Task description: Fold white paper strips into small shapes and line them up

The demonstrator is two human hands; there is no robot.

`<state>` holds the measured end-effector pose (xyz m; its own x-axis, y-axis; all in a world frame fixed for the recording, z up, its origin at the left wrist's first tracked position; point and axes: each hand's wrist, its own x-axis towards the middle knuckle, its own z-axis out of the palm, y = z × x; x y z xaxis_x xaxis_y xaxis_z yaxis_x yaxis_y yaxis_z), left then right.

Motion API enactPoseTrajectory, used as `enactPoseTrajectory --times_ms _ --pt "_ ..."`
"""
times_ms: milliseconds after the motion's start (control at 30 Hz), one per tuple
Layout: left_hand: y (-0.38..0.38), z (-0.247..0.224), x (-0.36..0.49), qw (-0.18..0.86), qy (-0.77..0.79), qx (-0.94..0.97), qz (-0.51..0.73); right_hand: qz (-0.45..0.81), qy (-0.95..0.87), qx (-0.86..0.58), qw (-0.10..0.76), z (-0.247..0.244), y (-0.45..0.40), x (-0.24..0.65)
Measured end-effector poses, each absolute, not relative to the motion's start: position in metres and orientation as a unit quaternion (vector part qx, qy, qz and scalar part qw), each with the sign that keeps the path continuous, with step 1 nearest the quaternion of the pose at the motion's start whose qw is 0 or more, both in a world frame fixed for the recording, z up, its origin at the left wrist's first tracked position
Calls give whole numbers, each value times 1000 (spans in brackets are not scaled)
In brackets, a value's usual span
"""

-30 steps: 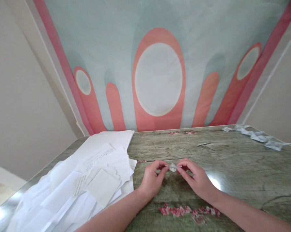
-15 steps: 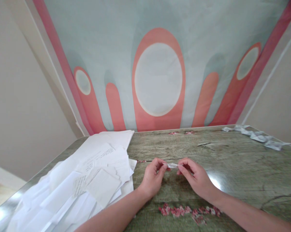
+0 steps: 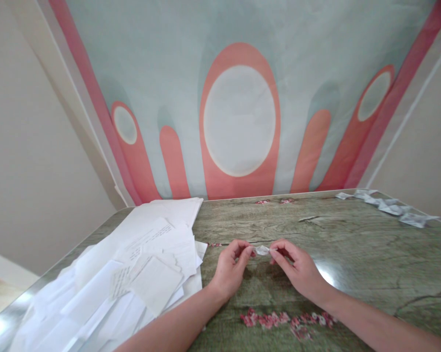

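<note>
A small folded piece of white paper [image 3: 262, 250] is stretched between my two hands above the wood-patterned table [image 3: 250, 225]. My left hand [image 3: 232, 266] pinches its left end between thumb and fingertips. Its right end is held in the same way by my right hand [image 3: 296, 266]. The middle of the paper bulges out between the fingers, while both ends are partly covered by them. Close by my left forearm lies a heap of loose white paper sheets [image 3: 158, 281], some with printed lines.
Several small folded papers [image 3: 392, 208] lie at the table's far right corner. Pink flower prints [image 3: 268, 318] decorate the tabletop near my forearms. Behind the table's far edge stands a wall covering [image 3: 184, 63] with coral and pale green shapes.
The middle of the folded paper has puffed out and looks wider than before. Both hands keep their pinch and have barely moved.
</note>
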<state>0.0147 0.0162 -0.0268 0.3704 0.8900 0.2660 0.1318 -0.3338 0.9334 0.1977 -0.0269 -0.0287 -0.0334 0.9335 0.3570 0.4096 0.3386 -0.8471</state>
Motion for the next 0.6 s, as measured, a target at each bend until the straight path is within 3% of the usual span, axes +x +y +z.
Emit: enactPoseTrajectory --times_ms 233,600 --pt "14 -20 13 348 390 737 429 252 -688 -496 466 -29 -29 198" --pt "14 -20 12 317 390 752 427 237 -679 -514 468 -28 -26 198"
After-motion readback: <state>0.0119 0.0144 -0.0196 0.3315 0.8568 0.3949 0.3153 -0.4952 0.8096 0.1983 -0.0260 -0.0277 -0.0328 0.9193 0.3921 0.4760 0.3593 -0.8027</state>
